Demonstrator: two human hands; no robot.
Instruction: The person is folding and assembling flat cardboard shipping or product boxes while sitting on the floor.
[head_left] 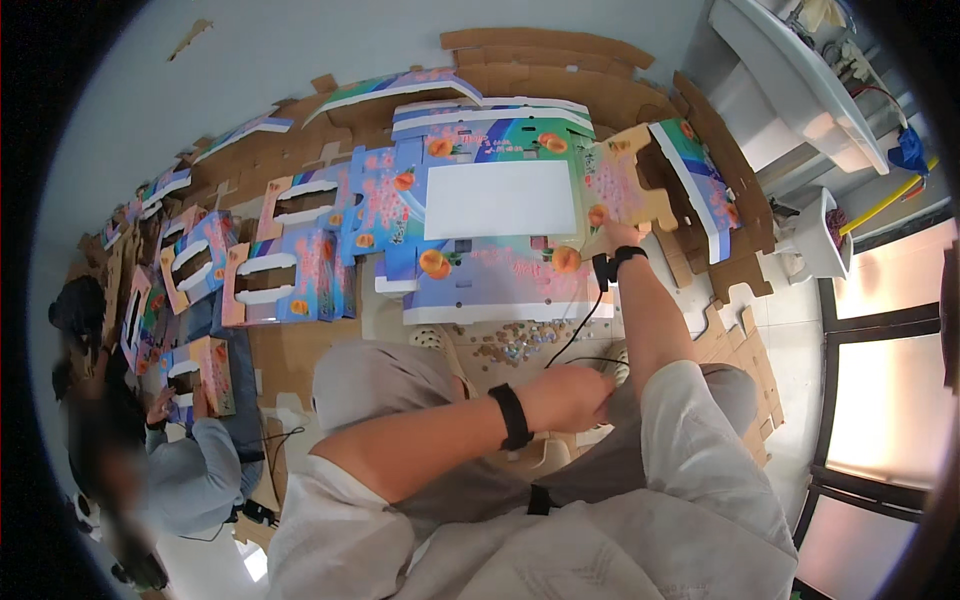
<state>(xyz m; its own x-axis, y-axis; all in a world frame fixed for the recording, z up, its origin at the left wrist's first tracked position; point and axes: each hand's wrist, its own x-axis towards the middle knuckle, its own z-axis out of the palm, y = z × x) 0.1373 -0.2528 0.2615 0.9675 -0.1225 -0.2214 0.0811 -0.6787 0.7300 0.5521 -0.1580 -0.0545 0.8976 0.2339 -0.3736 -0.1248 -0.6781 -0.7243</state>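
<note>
Right hand (614, 238) touches a flat multicoloured carton (497, 262) amid brown cardboard (570, 90), left hand (568, 398) lower, both grips unclear, white sink (805, 115) upper right.

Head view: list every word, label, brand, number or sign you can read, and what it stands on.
No text is quoted here.
Flattened peach-print carton, upper and lower panels: pink lettering, small, not transcribed.
Its left side panel: small dark vertical lettering, not transcribed.
Handle boxes at left: any print too small to read.
</note>
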